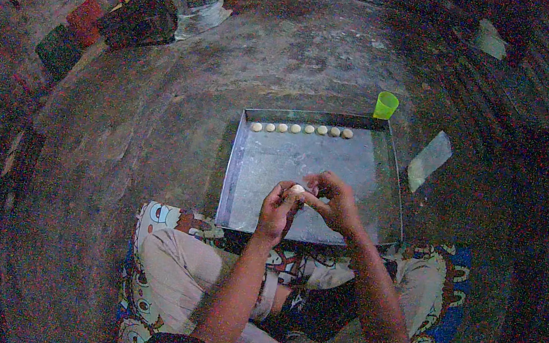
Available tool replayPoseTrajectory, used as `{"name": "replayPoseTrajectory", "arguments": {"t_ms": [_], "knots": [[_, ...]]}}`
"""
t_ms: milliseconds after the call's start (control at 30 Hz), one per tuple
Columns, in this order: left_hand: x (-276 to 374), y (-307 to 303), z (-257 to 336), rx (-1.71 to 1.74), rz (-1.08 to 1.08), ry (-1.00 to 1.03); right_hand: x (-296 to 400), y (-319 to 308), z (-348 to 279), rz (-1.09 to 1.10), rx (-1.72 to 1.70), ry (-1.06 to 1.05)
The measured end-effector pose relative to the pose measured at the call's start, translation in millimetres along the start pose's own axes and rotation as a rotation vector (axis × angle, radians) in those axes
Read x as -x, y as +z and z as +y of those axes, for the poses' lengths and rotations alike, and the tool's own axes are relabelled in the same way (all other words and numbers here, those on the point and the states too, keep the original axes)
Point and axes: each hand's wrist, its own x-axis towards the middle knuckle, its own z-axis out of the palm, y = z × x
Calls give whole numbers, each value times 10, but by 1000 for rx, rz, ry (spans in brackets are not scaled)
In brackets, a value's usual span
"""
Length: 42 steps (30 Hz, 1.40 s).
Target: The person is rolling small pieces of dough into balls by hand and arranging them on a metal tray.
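A large, shallow metal tray (264, 170) lies before me on the floor. Along its far side runs a row of several small, round, pale pieces that look like dough (309, 130). Over the near half of the tray, my left hand (280, 207) grips one more pale round piece (298, 189) between its fingertips. My right hand (331, 198) is just to the right, its thumb reaching towards that piece and its fingers raised, apart and slightly blurred. Whether the thumb touches the piece is unclear.
A green plastic cup (386, 106) stands at the tray's far right corner. Right of the tray lies a clear plastic bag or sheet (429, 162). A white woven sack (199, 0) and a dark crate-like box (140, 18) are at the far left. Patterned cloth (161, 216) lies under my crossed legs.
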Motion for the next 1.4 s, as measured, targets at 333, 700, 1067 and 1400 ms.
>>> {"name": "replayPoseTrajectory", "arguments": {"t_ms": [333, 700, 1067, 1400], "knots": [[36, -49, -54, -6, -230, 146, 38, -101, 54, -139, -245, 124], [7, 72, -107, -236, -62, 46, -38, -28, 81, -63, -445, 361], [58, 149, 2, -1056, 83, 485, -6, 9, 304, -334, -330, 314], [-4, 28, -33, -447, -78, 305, 25, -6, 265, -334, -684, 330]]}}
